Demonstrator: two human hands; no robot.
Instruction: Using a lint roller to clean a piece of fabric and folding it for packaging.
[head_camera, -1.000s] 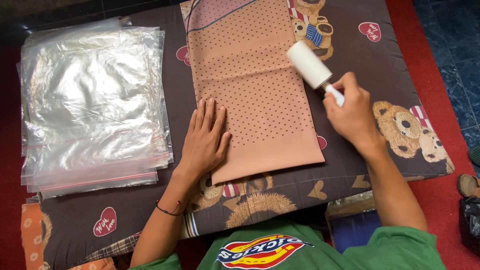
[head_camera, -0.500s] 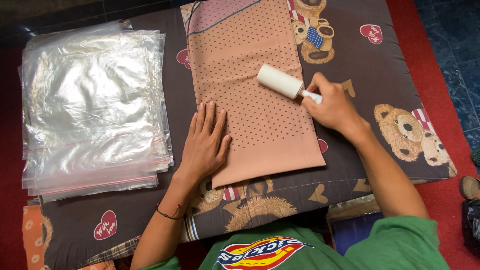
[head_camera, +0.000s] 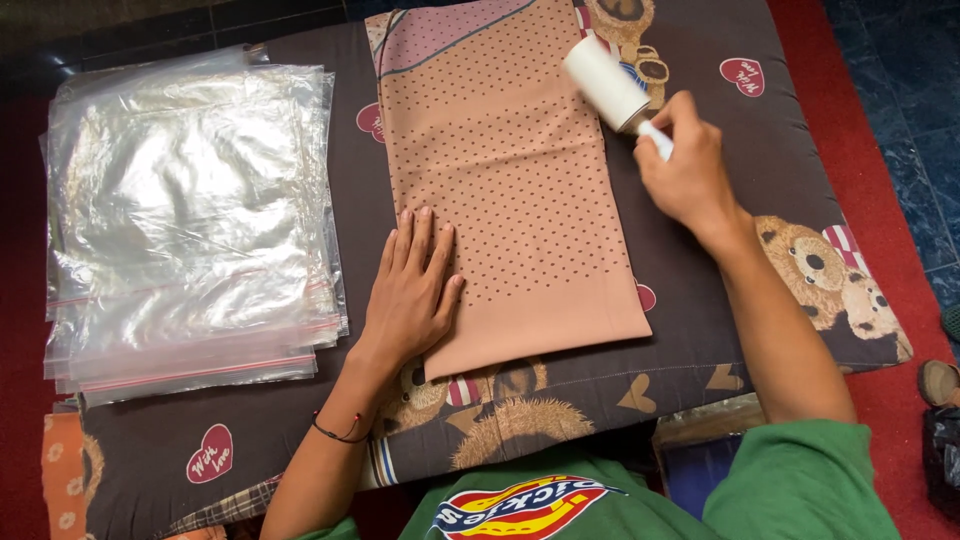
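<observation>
White paper wrapped the lint roller (head_camera: 606, 83), and the right hand (head_camera: 684, 175) had its grip closed round the roller's white handle at the upper right of the frame, the drum tilted up and to the left over the far right edge of the folded cloth (head_camera: 510, 180). Whether the drum touched the fabric there or sat just above it, I could not tell.

The left hand (head_camera: 410, 290) lay flat and spread, holding nothing, palm pressing the near left corner of that salmon, dotted cloth in the middle of the frame. The cloth rested on a dark brown cushion (head_camera: 790, 110) printed with bears and hearts, and a stack of clear zip bags (head_camera: 185, 215) sat just beside it, at the left.

As I judged it, the danger was in the sticky drum. Only one corner was pinned, so a stroke along the far edge could have lifted that unweighted side and pulled the fold crooked. Running off the edge, the roller might have picked up fluff from the cushion cover instead. A wide swing leftward could have caught the slippery bags and skewed the stack.
</observation>
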